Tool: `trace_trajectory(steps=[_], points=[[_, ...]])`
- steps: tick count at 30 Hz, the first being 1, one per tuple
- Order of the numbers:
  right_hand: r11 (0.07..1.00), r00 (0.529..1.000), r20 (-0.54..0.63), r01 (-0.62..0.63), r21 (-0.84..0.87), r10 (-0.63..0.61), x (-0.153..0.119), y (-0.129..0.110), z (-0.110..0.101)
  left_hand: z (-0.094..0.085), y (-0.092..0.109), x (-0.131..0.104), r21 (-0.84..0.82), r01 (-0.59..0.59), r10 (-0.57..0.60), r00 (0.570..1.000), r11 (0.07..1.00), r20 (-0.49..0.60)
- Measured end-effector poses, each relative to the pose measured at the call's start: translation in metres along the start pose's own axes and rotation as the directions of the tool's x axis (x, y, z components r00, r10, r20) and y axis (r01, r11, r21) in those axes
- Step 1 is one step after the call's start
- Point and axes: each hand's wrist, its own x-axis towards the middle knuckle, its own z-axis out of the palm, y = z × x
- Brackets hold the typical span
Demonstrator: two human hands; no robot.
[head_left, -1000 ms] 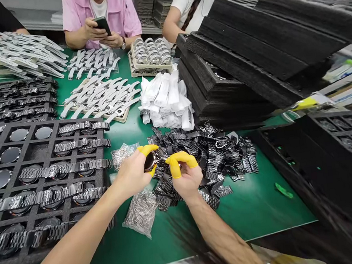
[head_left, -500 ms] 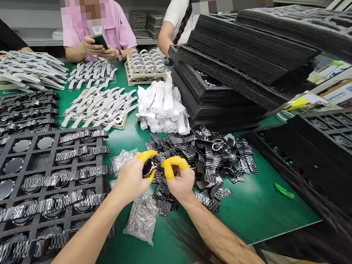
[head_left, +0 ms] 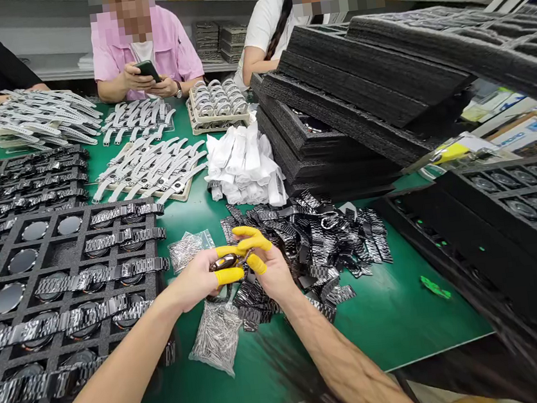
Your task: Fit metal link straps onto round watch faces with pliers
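My left hand [head_left: 199, 282], with yellow finger covers, grips a round dark watch case [head_left: 224, 263] by its edges, tilted nearly edge-on. At the case's right end, my right hand [head_left: 273, 275] has its yellow-covered fingertips and thumb closed in a pinch. A small shiny bit shows between them, too small to name. Just beyond and under the hands lies a heap of black metal watch bands [head_left: 321, 241]. Below my left hand is a clear bag of thin metal pins [head_left: 217, 338], and a smaller bag of pins [head_left: 185, 251] lies behind it.
At left, a black foam tray [head_left: 68, 253] holds watches, some with bands. White-strapped watches [head_left: 151, 169] and white wrapped pieces [head_left: 245, 165] lie farther back. Stacked foam trays [head_left: 327, 123] rise at right. Across the green table, a person [head_left: 145, 54] holds a phone; others sit beside.
The watch case has turned from showing its face to nearly edge-on. My right hand has moved in against it, its fingers now extending over the case's end.
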Motion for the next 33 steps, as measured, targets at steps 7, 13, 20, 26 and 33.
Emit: trace_trajectory(steps=[7, 13, 20, 26, 33], points=[[0.881, 0.974, 0.047, -0.222, 0.418, 0.223, -0.005, -0.011, 0.007, -0.008, -0.005, 0.007, 0.052, -0.273, 0.276, 0.914, 0.961, -0.298], [0.865, 0.9, 0.232, -0.424, 0.267, 0.37, -0.016, -0.004, 0.019, -0.022, -0.016, 0.008, 0.805, -0.381, 0.61, 0.792, 0.455, 0.03], [0.885, 0.89, 0.242, -0.431, 0.173, 0.386, -0.017, -0.002, 0.019, -0.023, -0.015, 0.006, 0.879, -0.355, 0.535, 0.833, 0.319, 0.142], [0.884, 0.895, 0.2, -0.433, 0.178, 0.398, -0.016, -0.006, 0.022, -0.022, -0.014, 0.005, 0.881, -0.335, 0.526, 0.842, 0.333, 0.121], [0.874, 0.893, 0.204, -0.44, 0.208, 0.401, -0.015, -0.005, 0.021, -0.023, -0.017, 0.006, 0.904, -0.275, 0.508, 0.858, 0.326, 0.077]])
